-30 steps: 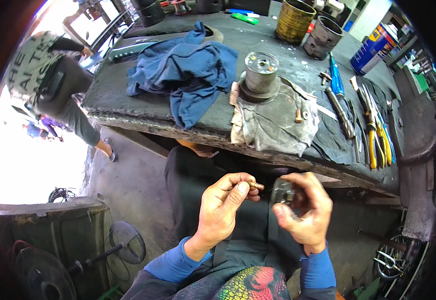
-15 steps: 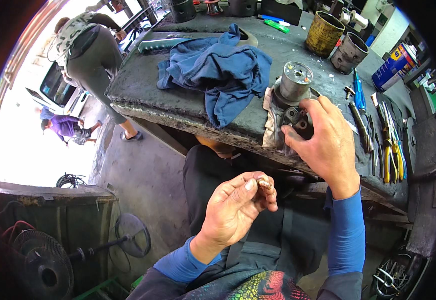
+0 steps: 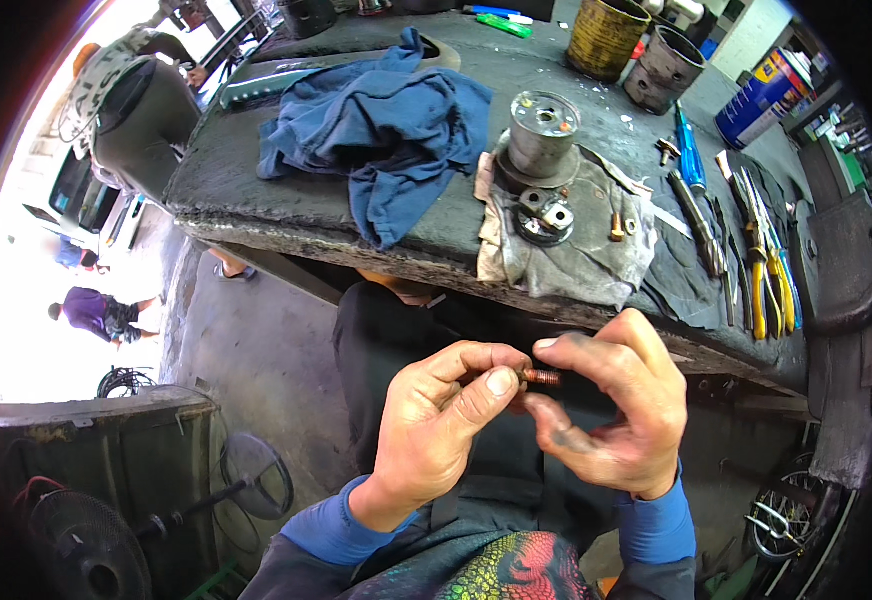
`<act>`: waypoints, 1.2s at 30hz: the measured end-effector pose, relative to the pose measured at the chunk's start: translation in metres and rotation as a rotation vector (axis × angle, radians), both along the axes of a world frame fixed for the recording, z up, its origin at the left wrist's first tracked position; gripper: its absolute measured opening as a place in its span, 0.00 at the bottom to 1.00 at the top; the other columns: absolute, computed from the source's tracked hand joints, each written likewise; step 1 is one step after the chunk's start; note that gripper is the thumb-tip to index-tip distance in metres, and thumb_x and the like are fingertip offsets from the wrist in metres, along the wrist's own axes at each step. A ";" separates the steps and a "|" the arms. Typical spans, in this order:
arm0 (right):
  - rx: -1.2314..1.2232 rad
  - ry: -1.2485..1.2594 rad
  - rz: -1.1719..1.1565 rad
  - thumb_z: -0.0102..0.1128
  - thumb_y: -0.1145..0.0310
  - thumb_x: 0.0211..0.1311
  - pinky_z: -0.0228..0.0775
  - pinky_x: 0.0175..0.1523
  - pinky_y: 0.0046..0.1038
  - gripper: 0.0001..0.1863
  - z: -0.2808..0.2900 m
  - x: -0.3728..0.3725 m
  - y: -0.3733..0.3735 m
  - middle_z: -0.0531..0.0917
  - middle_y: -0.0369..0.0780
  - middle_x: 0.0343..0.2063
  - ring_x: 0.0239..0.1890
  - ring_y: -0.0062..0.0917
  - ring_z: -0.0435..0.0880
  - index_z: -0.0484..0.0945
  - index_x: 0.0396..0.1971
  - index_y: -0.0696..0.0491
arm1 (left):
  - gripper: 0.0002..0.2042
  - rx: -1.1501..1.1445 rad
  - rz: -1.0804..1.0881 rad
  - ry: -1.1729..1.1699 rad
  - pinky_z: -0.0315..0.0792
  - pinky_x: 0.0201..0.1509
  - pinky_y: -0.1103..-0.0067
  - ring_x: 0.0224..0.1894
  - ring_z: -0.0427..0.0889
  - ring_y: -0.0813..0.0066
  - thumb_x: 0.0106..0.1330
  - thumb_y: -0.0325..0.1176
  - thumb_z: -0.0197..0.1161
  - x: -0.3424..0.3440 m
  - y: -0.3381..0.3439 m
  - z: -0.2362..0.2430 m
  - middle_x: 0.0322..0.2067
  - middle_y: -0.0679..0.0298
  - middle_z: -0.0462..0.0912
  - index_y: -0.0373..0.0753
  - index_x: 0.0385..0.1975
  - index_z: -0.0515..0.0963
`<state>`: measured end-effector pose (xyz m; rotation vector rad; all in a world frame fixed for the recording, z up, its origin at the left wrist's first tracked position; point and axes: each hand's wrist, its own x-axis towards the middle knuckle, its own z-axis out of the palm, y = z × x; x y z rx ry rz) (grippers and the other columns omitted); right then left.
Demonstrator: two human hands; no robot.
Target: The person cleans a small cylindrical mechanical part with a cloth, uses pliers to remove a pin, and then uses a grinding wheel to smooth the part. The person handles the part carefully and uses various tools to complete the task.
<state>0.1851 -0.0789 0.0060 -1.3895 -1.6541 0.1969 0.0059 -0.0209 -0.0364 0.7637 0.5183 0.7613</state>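
Moved since half a second earlier: the right hand [image 3: 624,405] has left the dark round metal part [image 3: 542,228], which lies released on the grey rag [image 3: 591,268], and has returned beside the left hand [image 3: 438,422]. Clock directions are taken from the threaded bolt [image 3: 545,377], which is copper-coloured and held above the lap. Left to right: a fan [image 3: 91,550] at 8 o'clock; a bending co-worker [image 3: 146,120] at 10; a crumpled blue cloth [image 3: 376,130] on the bench at 11. The left hand, between 8 and 9, pinches the bolt between thumb and fingers, threads pointing to 3. At 12 lies the round part, just before a metal cylinder [image 3: 544,140]. The right hand, between 3 and 4, curves around the bolt's free end, thumb and forefinger parted; contact cannot be told. A loose bolt [image 3: 617,228] and washer [image 3: 631,226] lie on the rag at 1; yellow-handled pliers [image 3: 759,280] at 2.
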 end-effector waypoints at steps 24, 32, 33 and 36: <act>-0.082 0.242 0.048 0.78 0.75 0.43 0.72 0.34 0.28 0.16 -0.021 0.006 -0.024 0.86 0.37 0.31 0.29 0.30 0.78 0.86 0.37 0.55 | 0.09 0.043 -0.213 0.160 0.78 0.54 0.79 0.48 0.86 0.75 0.76 0.27 0.63 -0.003 -0.001 0.014 0.43 0.56 0.87 0.26 0.47 0.81; -0.079 0.243 0.037 0.78 0.72 0.47 0.72 0.33 0.29 0.14 -0.024 0.005 -0.025 0.85 0.38 0.30 0.29 0.30 0.78 0.85 0.35 0.55 | 0.09 0.033 -0.198 0.196 0.77 0.50 0.81 0.44 0.83 0.80 0.75 0.28 0.64 -0.003 -0.002 0.012 0.40 0.59 0.87 0.27 0.46 0.82; -0.075 0.235 0.037 0.78 0.72 0.47 0.72 0.33 0.29 0.14 -0.024 0.008 -0.024 0.85 0.38 0.30 0.28 0.30 0.78 0.85 0.35 0.55 | 0.09 0.029 -0.197 0.205 0.76 0.50 0.81 0.43 0.83 0.80 0.75 0.29 0.64 -0.002 -0.002 0.010 0.40 0.60 0.87 0.28 0.46 0.82; -0.061 0.211 0.028 0.77 0.70 0.51 0.72 0.32 0.30 0.12 -0.026 0.005 -0.024 0.84 0.38 0.29 0.28 0.31 0.78 0.84 0.34 0.55 | 0.10 0.019 -0.179 0.277 0.77 0.48 0.80 0.41 0.84 0.77 0.73 0.29 0.64 0.000 -0.002 0.013 0.38 0.59 0.87 0.27 0.43 0.82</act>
